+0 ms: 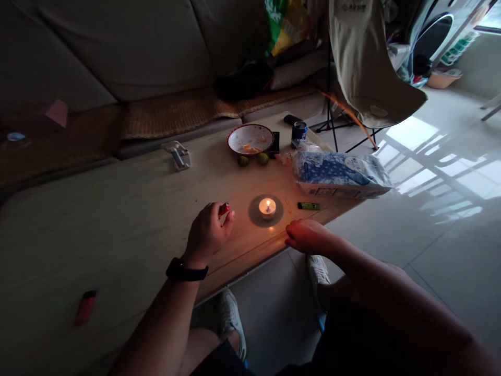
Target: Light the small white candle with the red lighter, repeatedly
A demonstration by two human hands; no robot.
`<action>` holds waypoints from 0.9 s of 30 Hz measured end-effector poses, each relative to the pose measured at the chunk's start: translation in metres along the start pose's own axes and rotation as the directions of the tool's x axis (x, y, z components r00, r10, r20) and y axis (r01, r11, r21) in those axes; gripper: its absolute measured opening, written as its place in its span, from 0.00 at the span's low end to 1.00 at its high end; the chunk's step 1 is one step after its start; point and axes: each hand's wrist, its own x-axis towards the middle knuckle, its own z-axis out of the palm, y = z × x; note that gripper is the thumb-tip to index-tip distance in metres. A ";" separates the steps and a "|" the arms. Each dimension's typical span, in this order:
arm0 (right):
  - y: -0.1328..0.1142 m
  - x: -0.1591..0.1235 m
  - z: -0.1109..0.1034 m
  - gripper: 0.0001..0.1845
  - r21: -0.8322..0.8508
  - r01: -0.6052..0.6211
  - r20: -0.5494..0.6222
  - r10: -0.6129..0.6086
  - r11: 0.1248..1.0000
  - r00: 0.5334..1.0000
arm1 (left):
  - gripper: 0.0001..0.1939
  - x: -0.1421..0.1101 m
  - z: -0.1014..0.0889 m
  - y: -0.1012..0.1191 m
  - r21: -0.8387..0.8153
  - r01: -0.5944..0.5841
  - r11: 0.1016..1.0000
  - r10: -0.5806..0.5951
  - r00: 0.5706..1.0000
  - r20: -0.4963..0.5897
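My left hand [207, 233] grips a small red lighter [224, 210] just left of a lit tea candle [267, 208], which stands on a dark round mat [256, 216]. My right hand [307, 237] rests in a loose curl at the table's near edge, below and to the right of the candle, touching nothing else. A green lighter [309, 206] lies beyond it, next to a few thin sticks [288, 207]. Another red lighter [84, 308] lies on the pale wooden table [129, 219], far to the left of my left hand.
Farther along the table sit a bowl of food scraps [250, 139], two limes [253, 159], a blue can [299, 131] and a large wrapped tissue pack [340, 175]. A metal latch [178, 155] is fixed to the table. A sofa runs behind it, and a tiled floor lies to the right.
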 end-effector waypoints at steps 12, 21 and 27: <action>0.001 -0.001 0.000 0.17 -0.002 0.007 -0.019 -0.007 1.000 1.000 | 0.09 -0.001 0.000 0.001 0.037 -0.038 0.999 0.038 0.999 0.001; 0.001 0.004 0.012 0.15 -0.097 0.049 -0.040 -0.053 0.994 0.998 | 0.10 -0.001 0.005 -0.001 0.025 -0.034 0.999 0.034 0.999 0.023; 0.001 0.004 0.013 0.15 -0.086 0.036 -0.048 -0.041 0.996 0.998 | 0.14 0.000 0.002 0.005 -0.010 -0.069 0.998 0.069 0.997 0.033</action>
